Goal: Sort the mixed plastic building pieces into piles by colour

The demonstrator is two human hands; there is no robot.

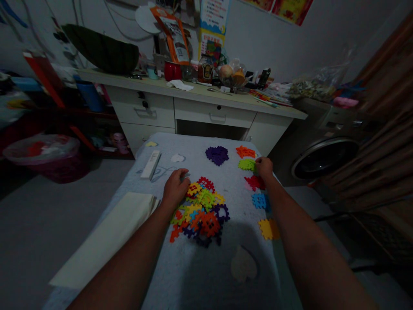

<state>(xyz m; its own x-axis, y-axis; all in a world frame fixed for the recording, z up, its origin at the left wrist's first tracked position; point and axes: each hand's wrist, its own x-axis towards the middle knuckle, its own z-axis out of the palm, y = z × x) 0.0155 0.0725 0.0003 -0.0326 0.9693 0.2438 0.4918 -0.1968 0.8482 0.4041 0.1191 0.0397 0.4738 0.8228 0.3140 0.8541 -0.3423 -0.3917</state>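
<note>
My right hand (264,166) is at the right side of the table, its fingers closed at the edge of the lime-green interlocking plastic pieces (246,165). Just behind lie orange pieces (245,151); in front are red pieces (255,183), blue pieces (259,200) and yellow pieces (268,229), forming a column by colour. My left hand (176,187) rests beside a mixed pile of toothed pieces (203,209), fingers apart and slightly curled, with nothing visible in them. A dark purple heart made of joined pieces (217,155) lies farther back, between the hands.
The table wears a light blue cloth (206,292). A white power strip (151,165) and a folded cream sheet (106,239) lie left. Behind stands a cluttered white desk (200,105). A washing machine (312,146) is at right, a pink bin (48,161) at left.
</note>
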